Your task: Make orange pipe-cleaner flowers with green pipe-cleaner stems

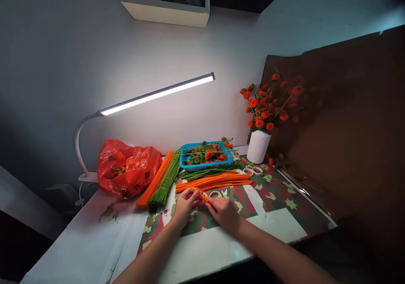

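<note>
Both hands meet over the camouflage-patterned mat. Between them lies a short orange fuzzy piece (203, 197). My left hand (184, 204) pinches its left end between thumb and fingers. My right hand (224, 211) has closed fingers on its right end. Just behind the hands, loose orange stems (218, 180) lie side by side, with a roll of tape (215, 194) near my right hand. Green stems (205, 173) stretch behind the orange ones. Finer detail of the held piece is too small to tell.
A blue basket (205, 166) holds orange flowers. Left of it are a green bundle (164, 185), an orange bundle (155, 183) and a red plastic bag (128, 168). Tape rolls (253, 171) lie near a white vase (258, 147) of flowers. A lit lamp (158, 94) reaches overhead.
</note>
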Demonstrator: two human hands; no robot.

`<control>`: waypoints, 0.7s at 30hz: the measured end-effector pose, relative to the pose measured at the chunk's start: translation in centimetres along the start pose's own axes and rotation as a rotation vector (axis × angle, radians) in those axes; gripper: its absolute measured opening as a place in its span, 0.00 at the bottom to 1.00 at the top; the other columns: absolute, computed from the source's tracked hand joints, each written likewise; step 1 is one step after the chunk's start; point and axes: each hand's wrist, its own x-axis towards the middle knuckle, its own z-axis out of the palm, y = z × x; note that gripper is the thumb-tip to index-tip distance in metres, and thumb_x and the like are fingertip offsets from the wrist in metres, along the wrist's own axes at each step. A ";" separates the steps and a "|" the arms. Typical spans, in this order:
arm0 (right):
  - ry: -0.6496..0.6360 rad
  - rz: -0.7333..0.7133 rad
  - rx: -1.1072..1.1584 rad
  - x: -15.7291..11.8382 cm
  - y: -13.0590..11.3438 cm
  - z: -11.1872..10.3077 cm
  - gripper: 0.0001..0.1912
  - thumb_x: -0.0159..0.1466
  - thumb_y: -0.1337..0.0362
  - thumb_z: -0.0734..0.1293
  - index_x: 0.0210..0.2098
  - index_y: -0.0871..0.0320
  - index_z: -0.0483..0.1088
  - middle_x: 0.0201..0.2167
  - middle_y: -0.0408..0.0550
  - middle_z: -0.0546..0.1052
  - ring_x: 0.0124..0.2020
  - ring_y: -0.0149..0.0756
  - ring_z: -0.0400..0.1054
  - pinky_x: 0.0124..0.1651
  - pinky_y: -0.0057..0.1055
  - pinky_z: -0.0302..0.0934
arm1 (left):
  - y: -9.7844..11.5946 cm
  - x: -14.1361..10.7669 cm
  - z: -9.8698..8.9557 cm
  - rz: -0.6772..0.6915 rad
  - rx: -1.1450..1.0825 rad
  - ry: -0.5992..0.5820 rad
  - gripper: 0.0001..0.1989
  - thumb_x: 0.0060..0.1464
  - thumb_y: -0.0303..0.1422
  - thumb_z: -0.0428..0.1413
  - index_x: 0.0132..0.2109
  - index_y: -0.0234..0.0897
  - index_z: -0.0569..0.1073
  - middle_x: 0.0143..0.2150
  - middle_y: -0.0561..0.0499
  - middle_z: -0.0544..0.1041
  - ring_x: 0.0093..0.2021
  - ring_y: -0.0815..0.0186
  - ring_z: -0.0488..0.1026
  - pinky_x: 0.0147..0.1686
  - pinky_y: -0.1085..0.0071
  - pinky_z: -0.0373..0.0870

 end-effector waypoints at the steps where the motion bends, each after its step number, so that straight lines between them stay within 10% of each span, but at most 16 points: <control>1: 0.033 0.008 0.045 0.0 0.1 -0.1 0.16 0.66 0.65 0.57 0.43 0.63 0.74 0.28 0.53 0.78 0.29 0.38 0.72 0.34 0.31 0.62 | 0.0 -0.1 0.1 0.007 0.005 -0.021 0.25 0.34 0.46 0.67 0.36 0.33 0.73 0.30 0.49 0.79 0.25 0.67 0.75 0.27 0.74 0.72; 8: 0.097 0.027 0.183 0.1 0.2 -0.9 0.12 0.64 0.66 0.60 0.43 0.60 0.72 0.37 0.51 0.79 0.37 0.36 0.73 0.41 0.30 0.65 | -0.1 -0.9 0.8 0.006 0.052 -0.173 0.22 0.28 0.39 0.71 0.32 0.31 0.76 0.30 0.46 0.80 0.30 0.61 0.76 0.33 0.70 0.72; 21: 0.099 0.109 0.101 -0.5 0.1 -1.9 0.09 0.63 0.65 0.61 0.28 0.58 0.69 0.24 0.46 0.73 0.28 0.34 0.66 0.33 0.28 0.54 | 0.4 -0.1 0.0 0.037 -0.036 -0.009 0.16 0.44 0.40 0.64 0.35 0.34 0.70 0.26 0.50 0.76 0.26 0.69 0.75 0.28 0.75 0.71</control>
